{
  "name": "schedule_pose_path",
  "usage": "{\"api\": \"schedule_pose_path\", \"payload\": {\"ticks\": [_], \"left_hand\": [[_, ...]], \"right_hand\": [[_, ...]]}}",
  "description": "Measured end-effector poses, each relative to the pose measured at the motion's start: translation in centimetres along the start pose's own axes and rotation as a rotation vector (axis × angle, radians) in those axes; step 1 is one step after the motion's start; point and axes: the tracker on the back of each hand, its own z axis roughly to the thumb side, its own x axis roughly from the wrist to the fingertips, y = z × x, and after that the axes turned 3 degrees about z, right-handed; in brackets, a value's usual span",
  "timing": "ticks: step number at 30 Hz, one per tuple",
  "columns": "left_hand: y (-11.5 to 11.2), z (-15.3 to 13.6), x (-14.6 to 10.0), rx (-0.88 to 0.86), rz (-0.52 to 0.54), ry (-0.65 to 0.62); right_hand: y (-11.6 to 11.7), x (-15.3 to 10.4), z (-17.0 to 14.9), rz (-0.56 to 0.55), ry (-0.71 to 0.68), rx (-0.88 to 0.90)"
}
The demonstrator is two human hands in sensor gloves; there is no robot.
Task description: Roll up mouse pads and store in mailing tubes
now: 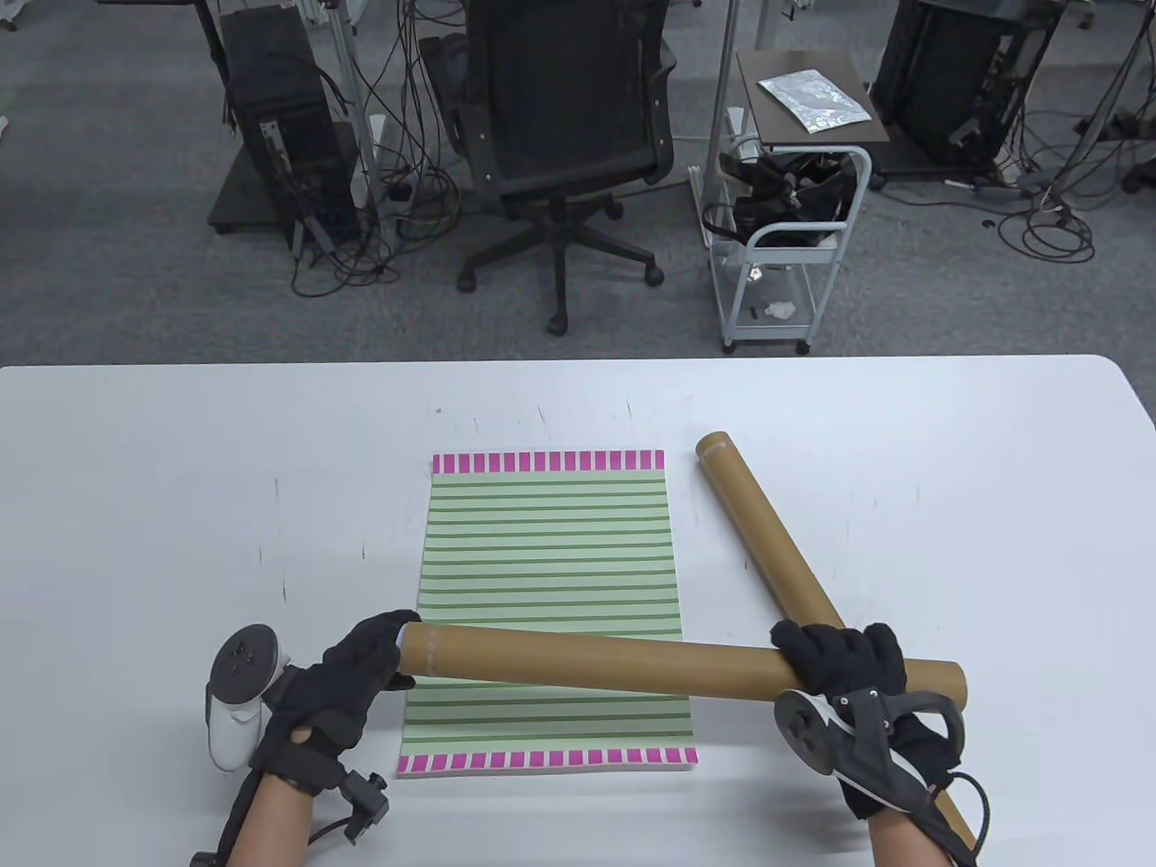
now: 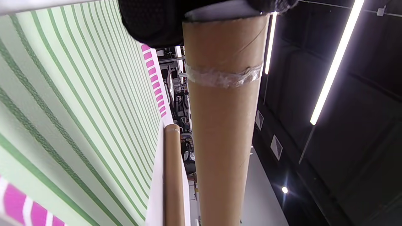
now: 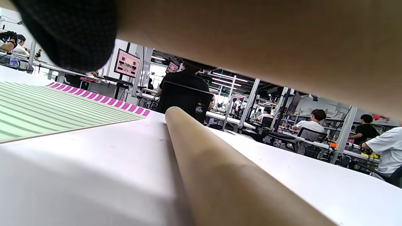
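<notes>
Grey carpet, a black office chair (image 1: 564,135) and a small white trolley (image 1: 784,262) fill the room behind a wide white table (image 1: 181,506), on which a flat rectangular mouse pad with pale green stripes and pink-and-white checked ends (image 1: 551,560) lies near the middle, its long side running from twelve to six o'clock. Above the pad's six o'clock half, a long brown cardboard mailing tube (image 1: 596,664) is held almost level, stretching from nine to three o'clock; a band of clear tape (image 2: 224,77) rings it close to its nine o'clock end, and the wrist views show it lifted clear of the pad. The left hand (image 1: 348,686) in its black glove cups that nine o'clock end, fingers curled round the rim and over the white end cap (image 2: 220,11). The right hand (image 1: 849,677) grips the tube near its three o'clock end, fingers wrapped over the top, leaving a short length sticking out beyond the knuckles. A second brown cardboard mailing tube (image 1: 768,542) rests on the table at the pad's three o'clock side, slanting from about eleven to five o'clock, passing under the held tube and the right wrist, apart from the pad's edge
</notes>
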Motion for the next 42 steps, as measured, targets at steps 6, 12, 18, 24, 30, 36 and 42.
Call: {"api": "schedule_pose_path", "payload": {"ticks": [6, 12, 18, 24, 30, 36, 42], "left_hand": [[0.7, 0.0, -0.1, -0.009, 0.056, 0.007], [1.3, -0.5, -0.3, 0.003, 0.101, 0.031], [1.2, 1.3, -1.1, 0.825, 0.349, 0.147], [0.6, 1.0, -0.8, 1.304, 0.359, 0.255], [0.6, 0.6, -0.4, 1.386, 0.275, 0.328], [1.2, -0.8, -0.3, 1.350, 0.232, 0.405], [1.9, -0.6, -0.8, 1.268, 0.254, 0.378]], "right_hand": [[-0.1, 0.1, 0.2, -0.012, -0.001, 0.013], [-0.1, 0.0, 0.7, -0.020, -0.010, 0.037], [-0.5, -0.1, 0.4, -0.054, 0.028, -0.028], [-0.6, -0.1, -0.3, -0.052, 0.077, 0.047], [-0.4, 0.0, -0.3, -0.042, 0.065, 0.049], [-0.5, -0.1, -0.2, -0.036, 0.065, 0.036], [-0.6, -0.1, -0.2, -0.037, 0.080, 0.023]]}}
